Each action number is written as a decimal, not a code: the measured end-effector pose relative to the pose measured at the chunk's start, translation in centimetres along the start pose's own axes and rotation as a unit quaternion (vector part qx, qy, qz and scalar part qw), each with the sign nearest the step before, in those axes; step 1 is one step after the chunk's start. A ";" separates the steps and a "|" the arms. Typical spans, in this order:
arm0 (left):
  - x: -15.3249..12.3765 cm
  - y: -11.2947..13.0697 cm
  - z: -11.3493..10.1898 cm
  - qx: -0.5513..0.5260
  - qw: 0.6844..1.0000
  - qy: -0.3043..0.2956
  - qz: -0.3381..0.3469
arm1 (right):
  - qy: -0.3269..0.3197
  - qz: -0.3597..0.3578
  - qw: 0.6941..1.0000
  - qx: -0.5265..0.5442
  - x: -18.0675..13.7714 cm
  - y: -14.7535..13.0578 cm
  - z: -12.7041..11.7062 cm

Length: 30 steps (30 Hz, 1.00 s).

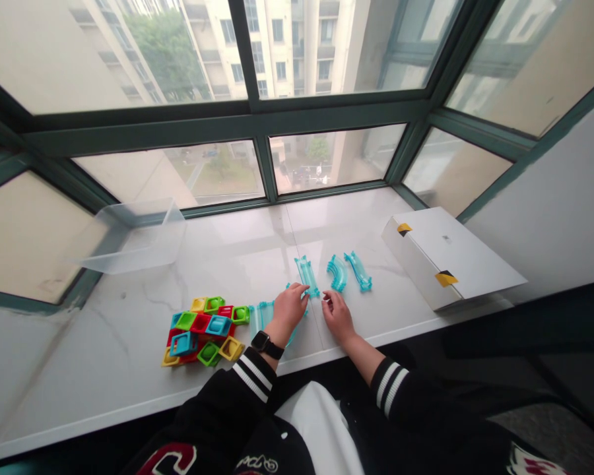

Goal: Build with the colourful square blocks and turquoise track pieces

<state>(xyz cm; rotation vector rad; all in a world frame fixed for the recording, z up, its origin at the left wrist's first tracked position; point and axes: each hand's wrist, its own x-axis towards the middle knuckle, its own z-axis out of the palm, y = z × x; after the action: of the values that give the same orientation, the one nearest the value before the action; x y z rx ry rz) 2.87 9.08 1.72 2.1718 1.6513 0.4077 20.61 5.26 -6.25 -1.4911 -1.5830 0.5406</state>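
Blue track piece [307, 274] lies flat on the counter [228, 251], touched but not yet gripped by the half-open left hand [290, 309]; right hand [337, 315] rests beside it, fingers curled narrow, contents undeterminable.

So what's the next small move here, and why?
Probably close the left hand on the straight teal track piece and lift it: its fingertips touch that piece, the right hand lies close beside, and a curved track piece lies apart further right.
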 end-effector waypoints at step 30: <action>1.3 0.2 1.8 0.036 0.999 -0.036 -0.010 | -0.056 -0.107 0.991 -0.060 -0.4 1.3 0.0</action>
<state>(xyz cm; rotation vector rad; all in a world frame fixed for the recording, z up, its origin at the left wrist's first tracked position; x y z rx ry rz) 4.19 10.09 0.23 2.1921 1.6709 0.2655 21.27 5.09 -7.39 -1.3762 -1.8654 0.4192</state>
